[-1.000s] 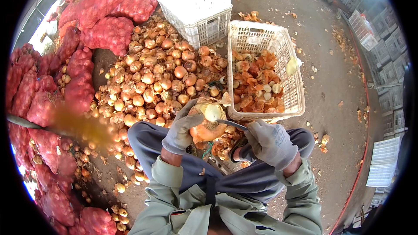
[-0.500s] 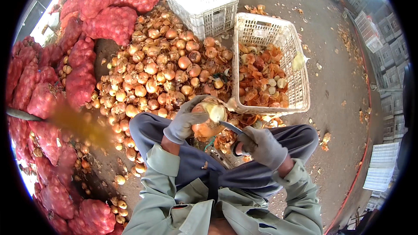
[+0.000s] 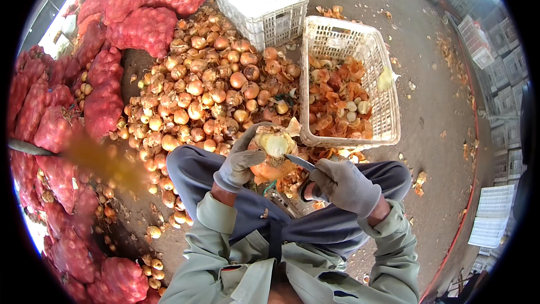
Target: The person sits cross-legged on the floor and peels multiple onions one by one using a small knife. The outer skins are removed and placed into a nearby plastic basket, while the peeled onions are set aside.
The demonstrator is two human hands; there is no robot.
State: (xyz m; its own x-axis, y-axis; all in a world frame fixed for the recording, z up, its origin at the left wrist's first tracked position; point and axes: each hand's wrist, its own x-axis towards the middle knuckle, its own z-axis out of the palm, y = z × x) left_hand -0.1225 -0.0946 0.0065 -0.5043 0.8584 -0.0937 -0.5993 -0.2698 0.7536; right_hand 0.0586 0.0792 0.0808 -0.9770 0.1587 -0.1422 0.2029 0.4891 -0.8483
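Note:
My left hand (image 3: 241, 163), in a grey glove, grips a partly peeled onion (image 3: 276, 145) between my knees. Its pale flesh is bare on top, and brown skin hangs from its far side. In my right hand (image 3: 346, 187), gloved as well, is a knife (image 3: 301, 162) whose blade tip reaches the onion's right side. Whether the tip cuts in or only touches, I cannot tell. Beyond my right knee stands a white plastic crate (image 3: 395, 107) holding loose onion skins (image 3: 332, 93) and several peeled onions (image 3: 353, 107).
A large heap of unpeeled onions (image 3: 194, 87) spreads ahead and to the left. Red mesh sacks (image 3: 104, 93) are piled along the left side. Stacked white crates (image 3: 275, 25) stand straight ahead, and onion skins litter the floor (image 3: 433, 152) to the right.
The onion has turned so more pale flesh faces up, and a piece of skin now sticks out at its far right. My right hand with the knife has shifted slightly right.

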